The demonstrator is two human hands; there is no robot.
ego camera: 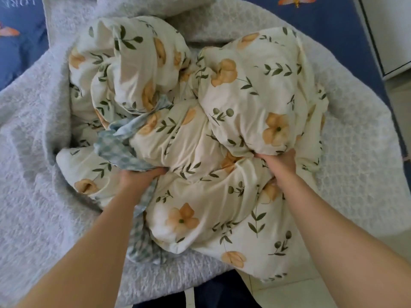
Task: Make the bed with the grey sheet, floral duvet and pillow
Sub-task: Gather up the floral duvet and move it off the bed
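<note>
The one floral duvet (222, 134) is balled up in a heap on the one grey sheet (33, 152), which is rumpled up round it kinda like a nest, with the blue mattress (333, 21) peeking out past the sheet at 11 and 1 o'clock. The left hand (140, 175) grips a fold at 7 o'clock of the heap, right by a strip of blue checked cloth (115, 150), and the right hand (281, 161) clutches another fold at 5 o'clock. There's also some white furniture (389, 30) at 2 o'clock.

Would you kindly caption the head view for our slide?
The left hand and right hand grip the bunched floral duvet atop the rumpled grey sheet.
</note>
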